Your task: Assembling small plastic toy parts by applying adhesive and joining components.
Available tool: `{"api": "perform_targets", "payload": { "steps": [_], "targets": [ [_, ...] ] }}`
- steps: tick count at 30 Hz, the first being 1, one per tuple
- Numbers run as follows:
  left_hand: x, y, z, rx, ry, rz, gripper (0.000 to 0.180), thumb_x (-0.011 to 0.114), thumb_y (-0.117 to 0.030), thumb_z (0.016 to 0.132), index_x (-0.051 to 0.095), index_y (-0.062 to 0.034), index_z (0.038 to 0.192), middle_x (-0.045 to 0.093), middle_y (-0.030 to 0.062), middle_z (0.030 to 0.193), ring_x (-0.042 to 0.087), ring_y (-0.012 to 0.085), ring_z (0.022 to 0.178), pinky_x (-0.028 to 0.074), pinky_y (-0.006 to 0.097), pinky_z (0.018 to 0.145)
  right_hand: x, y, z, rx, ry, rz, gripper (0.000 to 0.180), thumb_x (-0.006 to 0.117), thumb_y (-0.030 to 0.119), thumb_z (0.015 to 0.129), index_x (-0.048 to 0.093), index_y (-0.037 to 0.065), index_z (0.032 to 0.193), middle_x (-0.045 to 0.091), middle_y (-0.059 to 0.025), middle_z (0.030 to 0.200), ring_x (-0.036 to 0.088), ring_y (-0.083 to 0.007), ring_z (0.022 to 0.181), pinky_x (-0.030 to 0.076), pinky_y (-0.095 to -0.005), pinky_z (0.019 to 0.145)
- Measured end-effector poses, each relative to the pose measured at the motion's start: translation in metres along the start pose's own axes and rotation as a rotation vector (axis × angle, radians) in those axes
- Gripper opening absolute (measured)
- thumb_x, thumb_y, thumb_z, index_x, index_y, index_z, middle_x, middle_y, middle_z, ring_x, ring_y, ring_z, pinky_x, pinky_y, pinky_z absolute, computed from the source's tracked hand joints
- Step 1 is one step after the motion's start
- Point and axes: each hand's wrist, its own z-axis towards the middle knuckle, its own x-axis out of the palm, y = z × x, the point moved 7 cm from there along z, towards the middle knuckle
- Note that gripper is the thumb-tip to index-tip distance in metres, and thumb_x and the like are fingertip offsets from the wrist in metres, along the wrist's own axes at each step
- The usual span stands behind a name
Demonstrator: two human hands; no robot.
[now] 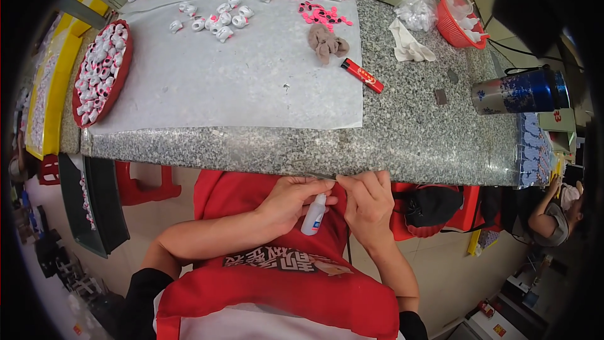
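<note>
In front of the counter edge, over the red apron, my left hand (286,204) is closed round a small white squeeze bottle (313,217) with a narrow nozzle and a blue mark. The bottle is tilted, its nozzle up near my fingers. Close by on the right, my right hand (368,204) is closed in a pinch. A thin dark sliver (327,177) shows between the fingertips of both hands, too small to name. On the white sheet (220,97) lie several small white figures (223,20) with pink marks.
A red tray (129,56) heaped with figures stands at left. Pink-and-black pieces (318,12), a brown cloth (327,44) and a red lighter-like stick (362,75) lie farther back. At right are a red basket (450,28) and a blue-silver tumbler (513,91). A person (553,214) sits far right.
</note>
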Motion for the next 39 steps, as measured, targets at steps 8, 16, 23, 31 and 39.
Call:
{"api": "perform_targets", "payload": {
  "steps": [8, 16, 23, 31, 39],
  "targets": [
    [0.001, -0.001, 0.002, -0.012, 0.002, 0.017, 0.013, 0.064, -0.014, 0.078, 0.061, -0.0014, 0.081, 0.06, 0.0064, 0.075, 0.061, 0.0184, 0.077, 0.049, 0.031, 0.073, 0.003, -0.004, 0.005, 0.006, -0.002, -0.005, 0.026, 0.058, -0.009, 0.061, 0.061, 0.005, 0.082, 0.052, -0.0044, 0.07, 0.045, -0.0229, 0.063, 0.039, -0.0316, 0.054],
    [-0.001, 0.001, 0.003, -0.013, 0.003, -0.007, 0.014, 0.064, -0.014, 0.078, 0.061, -0.001, 0.082, 0.06, 0.006, 0.076, 0.061, 0.0188, 0.076, 0.05, 0.032, 0.072, 0.002, -0.006, 0.009, 0.029, 0.007, 0.036, 0.022, 0.06, -0.01, 0.063, 0.061, 0.005, 0.08, 0.052, -0.0046, 0.069, 0.045, -0.0223, 0.062, 0.037, -0.0313, 0.055],
    [0.001, 0.003, 0.004, -0.032, 0.019, -0.022, 0.014, 0.064, -0.015, 0.078, 0.061, -0.0023, 0.084, 0.059, 0.0051, 0.077, 0.06, 0.0176, 0.076, 0.05, 0.032, 0.071, 0.004, -0.005, 0.008, 0.021, 0.03, 0.028, 0.023, 0.06, -0.009, 0.064, 0.061, 0.006, 0.081, 0.052, -0.0047, 0.069, 0.045, -0.0223, 0.062, 0.037, -0.0311, 0.054],
    [0.0, 0.008, 0.003, -0.082, -0.019, -0.04, 0.017, 0.063, -0.016, 0.079, 0.059, -0.0025, 0.089, 0.058, 0.0038, 0.08, 0.055, 0.0138, 0.068, 0.049, 0.027, 0.068, 0.003, -0.005, 0.005, 0.061, 0.027, 0.005, 0.023, 0.061, -0.008, 0.064, 0.061, 0.006, 0.082, 0.052, -0.0042, 0.07, 0.045, -0.0215, 0.063, 0.037, -0.0303, 0.055],
    [0.002, 0.005, -0.001, -0.056, 0.081, -0.086, 0.018, 0.061, -0.016, 0.081, 0.058, -0.0007, 0.09, 0.057, 0.0055, 0.083, 0.055, 0.0141, 0.076, 0.047, 0.027, 0.074, 0.003, -0.001, 0.003, 0.094, 0.009, -0.06, 0.022, 0.062, -0.008, 0.064, 0.061, 0.006, 0.08, 0.052, -0.004, 0.069, 0.045, -0.0215, 0.064, 0.037, -0.0303, 0.055]
  ]
}}
